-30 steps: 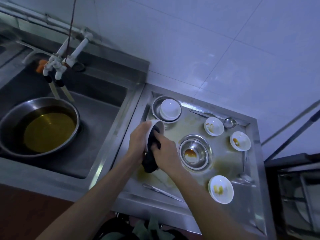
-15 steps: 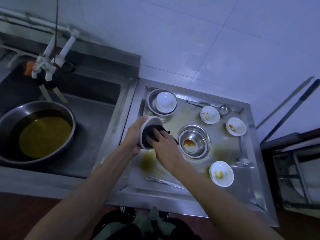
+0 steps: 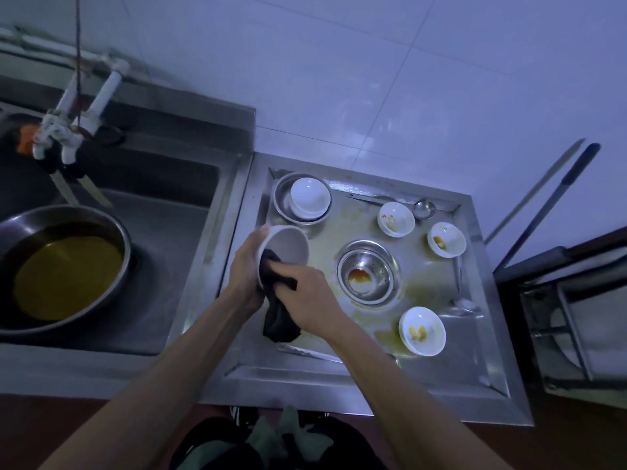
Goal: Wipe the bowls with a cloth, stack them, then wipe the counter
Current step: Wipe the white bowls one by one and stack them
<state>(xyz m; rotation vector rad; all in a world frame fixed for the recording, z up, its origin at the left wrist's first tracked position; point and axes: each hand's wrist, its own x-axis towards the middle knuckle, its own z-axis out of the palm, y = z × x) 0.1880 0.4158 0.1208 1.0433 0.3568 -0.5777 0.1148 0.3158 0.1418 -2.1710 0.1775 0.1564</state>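
Your left hand (image 3: 247, 266) is wrapped around the outside of a small white ceramic bowl (image 3: 288, 247), holding it tipped on its side above the left part of the stainless steel counter tray (image 3: 366, 376), mouth facing your right hand. Your right hand (image 3: 307, 293) has its fingers curled tight on a dark cloth (image 3: 276, 301), pushing one end of it into the bowl's lower rim while the rest hangs down toward the tray.

At the back left corner a white bowl turned upside down (image 3: 309, 198) sits inside a shallow steel dish (image 3: 283, 201). Three more little white bowls with yellow-brown smears stand upright and well apart: one at the back (image 3: 396, 219), one at the right (image 3: 446, 239), one near the front (image 3: 421, 330). Between them is a round steel bowl with an orange stain in the bottom (image 3: 368, 273). A metal ladle (image 3: 419, 207) lies along the back edge. The tray surface has yellowish streaks all over.

Over on the left, the deep steel sink (image 3: 176, 215) holds a big metal pan of yellow liquid (image 3: 64, 269).
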